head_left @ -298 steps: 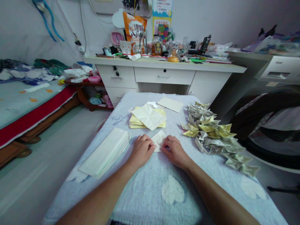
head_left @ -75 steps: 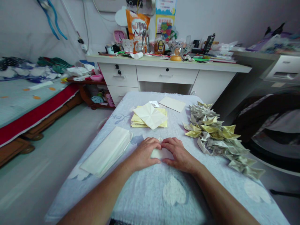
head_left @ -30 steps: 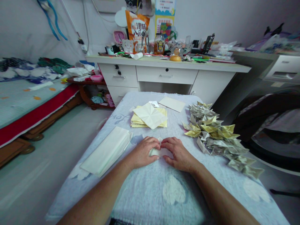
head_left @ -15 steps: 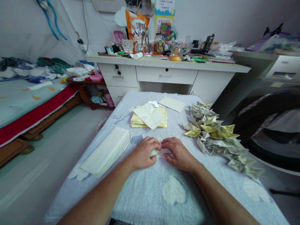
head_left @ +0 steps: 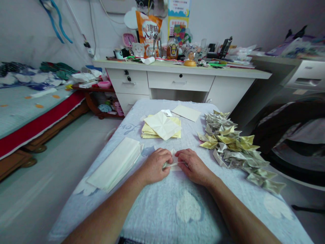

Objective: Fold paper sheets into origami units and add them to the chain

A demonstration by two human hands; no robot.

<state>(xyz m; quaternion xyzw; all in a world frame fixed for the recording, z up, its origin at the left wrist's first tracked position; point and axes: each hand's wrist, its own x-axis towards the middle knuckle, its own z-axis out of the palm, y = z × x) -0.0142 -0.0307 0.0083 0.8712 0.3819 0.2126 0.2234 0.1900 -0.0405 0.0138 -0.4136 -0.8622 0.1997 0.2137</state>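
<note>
Between my hands, on the cloth-covered table [head_left: 152,210], lies a small pale sheet of paper [head_left: 175,167], partly folded with a raised edge. My left hand [head_left: 157,165] pinches its left side, fingers curled. On the right side my right hand [head_left: 191,165] grips the same paper between thumb and fingers. Much of the paper is hidden under both hands. To the left lies a stack of long folded white paper [head_left: 115,164]. Beyond the hands, a creased white square [head_left: 164,124] rests on a pile of yellow paper [head_left: 147,131].
Many folded paper pieces [head_left: 233,145], silver and gold, lie heaped along the table's right side. A flat cream card [head_left: 186,112] is near the far edge. Behind stands a white desk [head_left: 180,81] with clutter on top; a washing machine [head_left: 304,78] is at right, a bed [head_left: 33,112] at left.
My fingers have shifted slightly on the paper, and its near edge now stands lifted as a narrow fold between them. Everything else looks the same.
</note>
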